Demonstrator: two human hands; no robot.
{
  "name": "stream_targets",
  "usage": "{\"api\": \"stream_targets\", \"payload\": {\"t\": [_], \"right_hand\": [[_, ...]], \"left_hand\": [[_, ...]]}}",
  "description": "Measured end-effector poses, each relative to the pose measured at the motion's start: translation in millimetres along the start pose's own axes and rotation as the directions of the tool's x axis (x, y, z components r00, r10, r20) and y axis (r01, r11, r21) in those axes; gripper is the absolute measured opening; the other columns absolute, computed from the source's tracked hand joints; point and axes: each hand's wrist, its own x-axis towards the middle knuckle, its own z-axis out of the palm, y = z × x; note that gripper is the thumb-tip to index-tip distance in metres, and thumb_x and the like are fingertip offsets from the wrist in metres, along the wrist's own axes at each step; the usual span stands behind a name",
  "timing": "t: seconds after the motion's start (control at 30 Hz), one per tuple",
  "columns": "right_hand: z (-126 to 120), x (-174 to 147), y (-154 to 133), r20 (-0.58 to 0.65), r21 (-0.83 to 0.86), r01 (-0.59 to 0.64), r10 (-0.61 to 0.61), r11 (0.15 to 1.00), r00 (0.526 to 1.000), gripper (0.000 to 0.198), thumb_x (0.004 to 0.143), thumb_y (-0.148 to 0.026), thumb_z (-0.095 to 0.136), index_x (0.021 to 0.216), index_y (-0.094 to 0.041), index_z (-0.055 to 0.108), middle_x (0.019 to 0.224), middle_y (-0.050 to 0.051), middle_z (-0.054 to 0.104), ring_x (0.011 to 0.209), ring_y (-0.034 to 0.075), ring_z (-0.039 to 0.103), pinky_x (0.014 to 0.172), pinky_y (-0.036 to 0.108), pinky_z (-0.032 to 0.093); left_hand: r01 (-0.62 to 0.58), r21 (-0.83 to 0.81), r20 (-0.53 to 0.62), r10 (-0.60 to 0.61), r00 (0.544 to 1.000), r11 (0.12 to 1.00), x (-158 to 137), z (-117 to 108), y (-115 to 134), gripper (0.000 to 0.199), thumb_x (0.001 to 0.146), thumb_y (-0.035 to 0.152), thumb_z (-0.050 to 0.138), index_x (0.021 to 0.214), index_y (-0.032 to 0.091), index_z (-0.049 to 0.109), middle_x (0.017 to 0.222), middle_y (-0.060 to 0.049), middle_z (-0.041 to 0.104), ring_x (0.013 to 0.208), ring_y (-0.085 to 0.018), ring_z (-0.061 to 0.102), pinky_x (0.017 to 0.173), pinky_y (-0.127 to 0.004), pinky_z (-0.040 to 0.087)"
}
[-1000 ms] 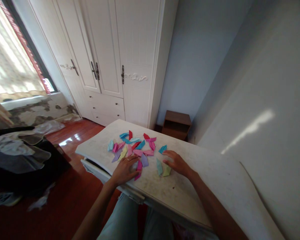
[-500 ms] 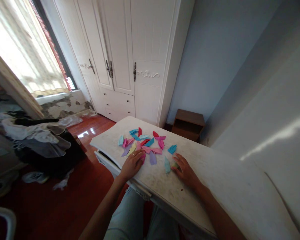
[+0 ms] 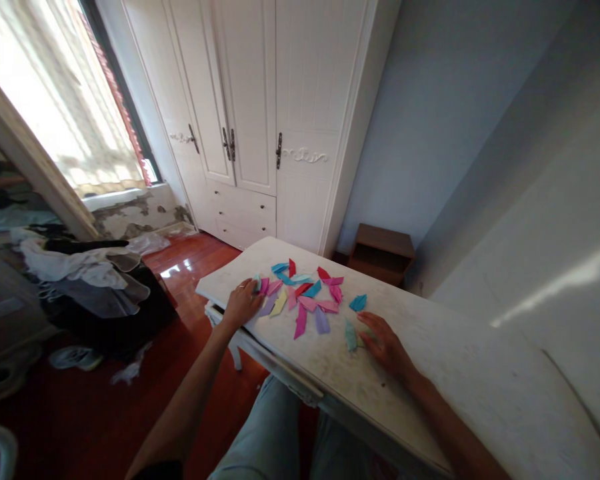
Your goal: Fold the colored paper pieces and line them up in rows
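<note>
- Paper pieces [image 3: 307,303], folded, many colours: most sit in one loose cluster on tabletop [image 3: 330,367], three more off to the right by the right hand.
- Left hand [image 3: 244,303] has moved vs half a second ago: was down over the magenta piece [image 3: 300,321] at the cluster's near edge, now at the cluster's left end, at the pale aqua piece [image 3: 257,282].
- Magenta piece now fully exposed, lying slanted just beside the right-hand lilac piece [image 3: 322,321].
- Right hand [image 3: 386,341] roughly same spot as half a second ago, at the yellow-green piece [image 3: 364,339]. A second ago it was up at the blue piece [image 3: 358,303] and yellow-green was in plain view.
- Pale green piece [image 3: 350,335] just left of right fingertips, uncovered. Blue one lies just beyond the fingers.
- Left hand state: fingers bent over the aqua piece, part of it covered. Can't tell if pinched or only touched.
- Right hand state: fingers spread and bent, palm down. Yellow-green mostly hidden under them; grip can't be told.
- Cut off: both forearms and legs [image 3: 260,433] at the bottom edge, white curved object [image 3: 3,443] at lower left, too partial to identify.
</note>
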Motion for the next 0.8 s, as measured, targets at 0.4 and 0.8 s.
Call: {"api": "stream_targets", "payload": {"t": [0.4, 0.8], "right_hand": [[84, 118, -106, 0.134, 0.149, 0.196, -0.216, 0.969, 0.967, 0.045, 0.087, -0.017, 0.052, 0.132, -0.020, 0.052, 0.126, 0.013, 0.060, 0.120, 0.025, 0.053, 0.103, 0.045, 0.042], [154, 197, -124, 0.448, -0.122, 0.234, -0.157, 0.965, 0.880, 0.034, 0.083, -0.008, 0.053, 0.114, -0.012, 0.064, 0.111, 0.013, 0.068, 0.106, 0.025, 0.060, 0.097, 0.041, 0.043]], "left_hand": [[0.065, -0.070, -0.068, -0.070, 0.995, 0.995, -8, 3, -8, 0.034, 0.087, 0.042, 0.052, 0.109, 0.020, 0.067, 0.108, -0.009, 0.071, 0.105, -0.026, 0.062, 0.092, -0.036, 0.044], [0.113, -0.150, -0.101, -0.129, 0.987, 0.982, -13, 2, -12, 0.037, 0.093, 0.040, 0.043, 0.107, 0.019, 0.070, 0.096, -0.008, 0.074, 0.091, -0.024, 0.067, 0.080, -0.032, 0.048]]}}
